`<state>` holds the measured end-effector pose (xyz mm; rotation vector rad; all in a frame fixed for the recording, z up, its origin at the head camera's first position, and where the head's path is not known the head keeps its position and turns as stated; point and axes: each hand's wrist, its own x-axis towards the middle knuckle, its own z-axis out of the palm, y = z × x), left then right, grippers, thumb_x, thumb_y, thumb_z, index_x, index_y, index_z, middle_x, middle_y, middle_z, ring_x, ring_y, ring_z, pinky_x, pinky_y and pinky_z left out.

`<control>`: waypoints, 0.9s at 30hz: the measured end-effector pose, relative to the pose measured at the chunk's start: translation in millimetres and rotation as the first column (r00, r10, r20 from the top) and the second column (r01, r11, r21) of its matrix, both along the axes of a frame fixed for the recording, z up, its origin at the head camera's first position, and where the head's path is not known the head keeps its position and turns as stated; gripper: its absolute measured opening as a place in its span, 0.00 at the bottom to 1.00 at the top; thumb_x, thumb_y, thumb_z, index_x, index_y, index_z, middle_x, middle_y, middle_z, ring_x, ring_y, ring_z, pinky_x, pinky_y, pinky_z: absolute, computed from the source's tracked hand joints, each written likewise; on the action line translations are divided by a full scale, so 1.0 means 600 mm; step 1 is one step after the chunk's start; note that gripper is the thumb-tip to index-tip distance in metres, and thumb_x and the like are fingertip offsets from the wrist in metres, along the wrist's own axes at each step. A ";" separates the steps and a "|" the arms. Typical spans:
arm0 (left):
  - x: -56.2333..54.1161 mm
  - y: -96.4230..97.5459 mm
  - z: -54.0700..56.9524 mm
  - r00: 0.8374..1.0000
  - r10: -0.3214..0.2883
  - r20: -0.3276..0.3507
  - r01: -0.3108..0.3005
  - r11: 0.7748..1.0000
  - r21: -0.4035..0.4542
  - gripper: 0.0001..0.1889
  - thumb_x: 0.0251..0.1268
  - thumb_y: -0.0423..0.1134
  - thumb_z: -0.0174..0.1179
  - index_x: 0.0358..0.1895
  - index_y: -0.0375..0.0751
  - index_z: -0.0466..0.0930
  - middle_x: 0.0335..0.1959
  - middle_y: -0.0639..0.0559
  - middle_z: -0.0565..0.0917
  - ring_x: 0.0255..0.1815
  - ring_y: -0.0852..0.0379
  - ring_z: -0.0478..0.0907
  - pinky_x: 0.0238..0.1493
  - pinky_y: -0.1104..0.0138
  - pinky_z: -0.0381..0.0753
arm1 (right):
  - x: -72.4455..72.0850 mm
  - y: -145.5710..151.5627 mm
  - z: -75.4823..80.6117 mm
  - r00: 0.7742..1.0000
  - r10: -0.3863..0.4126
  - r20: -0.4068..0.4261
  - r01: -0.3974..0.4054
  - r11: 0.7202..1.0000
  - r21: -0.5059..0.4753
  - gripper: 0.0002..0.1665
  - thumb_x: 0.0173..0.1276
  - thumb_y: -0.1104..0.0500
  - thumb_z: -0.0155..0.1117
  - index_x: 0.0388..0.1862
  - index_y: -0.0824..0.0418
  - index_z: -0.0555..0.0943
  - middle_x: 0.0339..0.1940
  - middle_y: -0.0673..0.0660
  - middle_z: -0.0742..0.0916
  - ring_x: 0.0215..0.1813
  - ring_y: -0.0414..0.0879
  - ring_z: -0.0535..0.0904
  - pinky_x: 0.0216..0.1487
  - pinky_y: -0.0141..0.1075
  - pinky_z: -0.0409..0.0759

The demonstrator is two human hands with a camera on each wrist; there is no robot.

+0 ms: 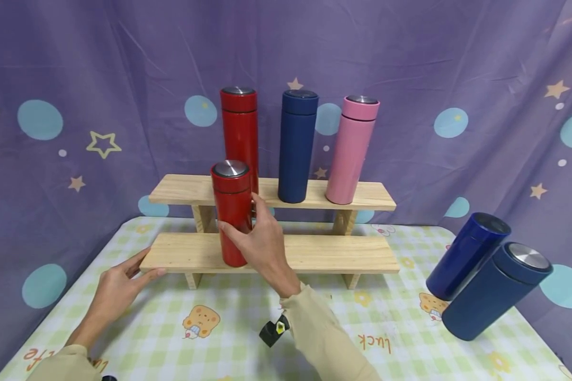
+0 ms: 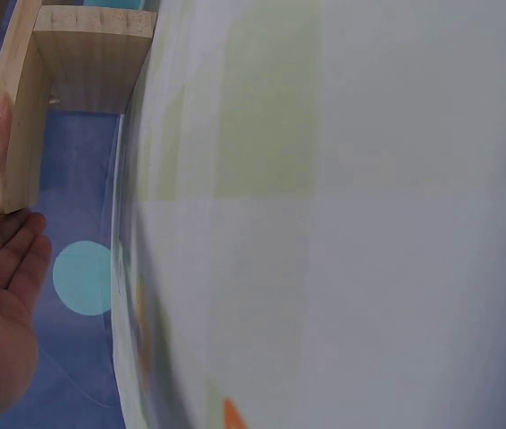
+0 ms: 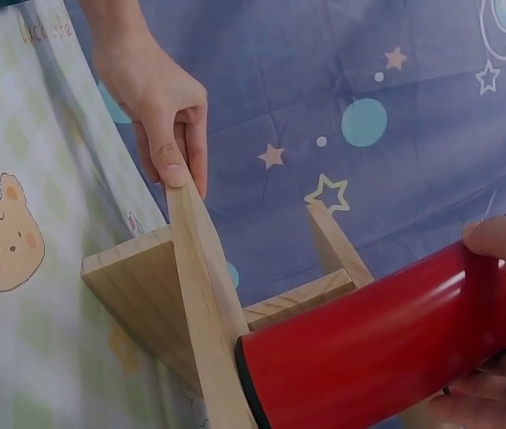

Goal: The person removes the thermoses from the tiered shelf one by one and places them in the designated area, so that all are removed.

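My right hand [image 1: 268,244] grips a shorter red thermos [image 1: 231,203] with a steel-topped lid, thumb on one side and fingers on the other. The thermos stands upright on the lower board of a two-tier wooden shelf [image 1: 338,254], left of its middle. In the right wrist view the base of the red thermos [image 3: 351,349] is right at the board. My left hand [image 1: 116,290] pinches the left end of that board, its thumb along the front edge. Left wrist view: the thumb lies on the wooden board [image 2: 22,134] and the fingers curl around its end.
On the upper tier stand a tall red thermos [image 1: 240,127], a dark blue one [image 1: 297,148] and a pink one [image 1: 352,151]. Two blue thermoses, one glossy [image 1: 467,256] and one matte [image 1: 495,291], stand at the right of the checked tablecloth [image 1: 295,338]. A purple curtain [image 1: 138,63] hangs behind.
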<state>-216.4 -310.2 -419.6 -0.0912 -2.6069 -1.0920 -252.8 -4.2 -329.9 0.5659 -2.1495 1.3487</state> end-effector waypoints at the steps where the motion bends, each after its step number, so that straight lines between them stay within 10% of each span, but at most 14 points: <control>1: 0.000 0.000 0.000 1.000 0.000 -0.001 0.000 1.000 0.000 0.42 0.69 0.53 0.70 0.78 0.33 0.65 0.68 0.23 0.71 0.62 0.24 0.74 0.49 0.60 0.86 | 0.000 -0.001 0.000 1.000 -0.005 0.001 0.005 1.000 0.007 0.44 0.64 0.50 0.80 0.73 0.63 0.71 0.57 0.57 0.85 0.49 0.47 0.85 0.44 0.30 0.87; 27: -0.001 -0.001 -0.003 1.000 0.002 0.011 -0.001 1.000 -0.013 0.42 0.69 0.53 0.70 0.78 0.34 0.64 0.69 0.24 0.70 0.61 0.22 0.74 0.54 0.42 0.79 | 0.040 0.075 -0.018 0.997 -0.071 0.025 0.068 0.994 0.089 0.46 0.64 0.46 0.79 0.74 0.64 0.71 0.60 0.57 0.85 0.60 0.52 0.83 0.50 0.48 0.86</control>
